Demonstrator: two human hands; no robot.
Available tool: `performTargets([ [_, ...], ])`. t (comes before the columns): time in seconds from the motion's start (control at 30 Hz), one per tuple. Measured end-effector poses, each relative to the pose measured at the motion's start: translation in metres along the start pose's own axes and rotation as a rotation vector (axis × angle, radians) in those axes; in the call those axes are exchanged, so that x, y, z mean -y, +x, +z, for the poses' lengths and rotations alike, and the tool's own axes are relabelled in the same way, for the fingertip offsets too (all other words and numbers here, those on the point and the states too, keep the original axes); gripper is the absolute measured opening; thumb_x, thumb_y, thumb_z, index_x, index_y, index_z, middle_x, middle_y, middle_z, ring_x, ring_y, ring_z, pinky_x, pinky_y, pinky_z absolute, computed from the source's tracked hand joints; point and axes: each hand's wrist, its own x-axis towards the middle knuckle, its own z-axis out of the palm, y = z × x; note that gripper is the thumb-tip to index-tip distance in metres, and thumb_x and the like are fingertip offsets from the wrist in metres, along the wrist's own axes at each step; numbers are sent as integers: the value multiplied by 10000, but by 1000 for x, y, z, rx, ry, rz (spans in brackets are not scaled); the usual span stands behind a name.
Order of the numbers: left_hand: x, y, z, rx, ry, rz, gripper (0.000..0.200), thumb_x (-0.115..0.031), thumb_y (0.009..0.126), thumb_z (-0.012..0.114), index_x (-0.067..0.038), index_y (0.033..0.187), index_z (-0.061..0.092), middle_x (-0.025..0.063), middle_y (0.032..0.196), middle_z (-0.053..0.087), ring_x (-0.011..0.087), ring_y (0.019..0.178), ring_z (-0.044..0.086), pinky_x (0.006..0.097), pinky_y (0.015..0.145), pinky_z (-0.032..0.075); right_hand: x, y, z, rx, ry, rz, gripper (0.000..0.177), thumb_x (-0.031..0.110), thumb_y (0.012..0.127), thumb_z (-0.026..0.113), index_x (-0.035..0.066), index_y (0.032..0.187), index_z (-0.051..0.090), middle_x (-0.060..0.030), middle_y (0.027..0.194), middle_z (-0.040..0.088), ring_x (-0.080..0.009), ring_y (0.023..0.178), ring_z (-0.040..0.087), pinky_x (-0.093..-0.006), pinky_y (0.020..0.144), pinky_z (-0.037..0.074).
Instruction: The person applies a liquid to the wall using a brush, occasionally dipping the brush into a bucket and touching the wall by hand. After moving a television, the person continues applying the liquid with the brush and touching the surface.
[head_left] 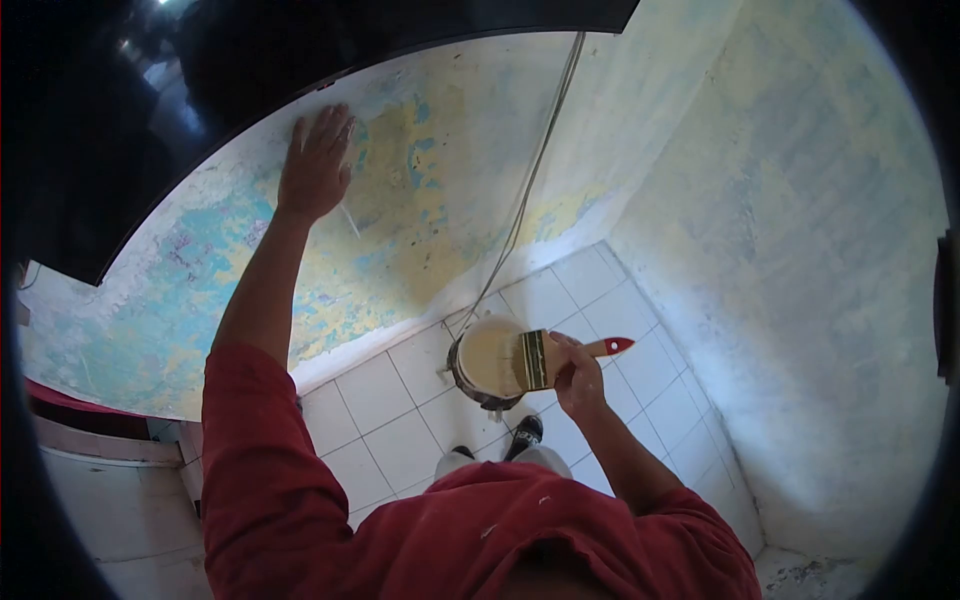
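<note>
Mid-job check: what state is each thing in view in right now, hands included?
Left hand: open, fingers up, laid against or close to the wall.
Right hand: closed around the brush handle.
Brush: held, bristles over the bucket.
Bucket: uncovered, containing pale liquid.
Wall: patchy, blue-green and yellow showing.
Cable: hanging down along the wall.
Black panel: dark, reflecting light.

Apparently a room in a home: white floor tiles [375,387], patchy painted wall [440,170], loose cables [522,208].
</note>
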Motion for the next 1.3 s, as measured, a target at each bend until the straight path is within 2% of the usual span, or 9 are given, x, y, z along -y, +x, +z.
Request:
performTargets([
  [0.13, 21, -9, -10, 20, 60, 22, 699, -285, 852, 643, -111, 1487, 409, 48, 1618, 269, 204, 1496, 230, 493, 1218, 158, -12, -5, 7, 6, -611, -130, 298, 165, 940, 628, -29, 1165, 653, -78, 1025, 694, -166, 898, 662, -304, 788, 542],
  [0.23, 34, -13, -5, 15, 95, 65, 716, -303, 843, 667, -128, 1489, 412, 39, 1619, 270, 195, 1499, 219, 501, 1214, 162, -31, 8, -14, 97, -944, -205, 285, 179, 938, 645, 28, 1172, 703, -79, 1076, 735, -148, 915, 673, -280, 786, 521],
  [0.4, 41, -8, -4, 47, 90, 104, 702, -339, 855, 670, -149, 1484, 423, 20, 1610, 287, 194, 1489, 234, 507, 1210, 173, -14, 11, 2, 117, -1341, -179, 310, 283, 921, 654, 93, 1158, 717, -171, 1106, 715, -300, 974, 699, -369, 873, 537],
  [0.47, 45, -8, 8, 22, 86, 119, 687, -360, 874, 659, -150, 1484, 422, 24, 1612, 275, 207, 1490, 229, 512, 1209, 174, -19, 25, -7, 260, -1623, -479, 341, 346, 904, 663, 119, 1154, 716, -190, 1137, 691, -361, 980, 679, -418, 879, 539],
  [0.57, 50, -8, 24, 2, 123, 129, 664, -403, 899, 639, -176, 1486, 425, 33, 1607, 281, 227, 1479, 249, 528, 1188, 204, -7, 26, 15, 179, -1811, -424, 361, 387, 893, 670, 140, 1153, 712, -165, 1180, 679, -341, 975, 683, -423, 861, 543],
  [0.87, 60, -9, 59, -4, 210, 84, 632, -524, 941, 516, -261, 1506, 408, -31, 1614, 284, 190, 1488, 237, 575, 1167, 175, -3, 69, 6, 48, -1526, 12, 430, 458, 866, 686, 135, 1148, 725, -165, 926, 731, -271, 885, 713, -392, 792, 553],
  [1.0, 51, -1, 36, 259, 251, 11, 669, -530, 949, 492, -246, 1537, 348, -23, 1629, 258, 191, 1499, 218, 572, 1177, 158, -29, 91, -21, 6, -1227, -32, 429, 374, 845, 739, 47, 1122, 725, -106, 800, 735, -187, 741, 716, -335, 669, 540],
  [1.07, 61, -9, 53, -40, 163, 118, 654, -499, 939, 538, -212, 1508, 392, 33, 1601, 314, 230, 1472, 287, 581, 1163, 204, -32, 96, -20, 43, -1124, -43, 404, 317, 851, 746, 15, 1120, 719, -95, 774, 731, -157, 679, 693, -312, 631, 529],
  [1.3, 55, -55, 54, 166, 83, 301, 666, -413, 922, 579, -140, 1502, 397, 47, 1613, 288, 205, 1494, 241, 512, 1215, 139, -24, 73, 40, 25, -1103, -174, 371, 185, 855, 745, -52, 1134, 686, -94, 869, 736, -129, 737, 679, -298, 661, 529],
])
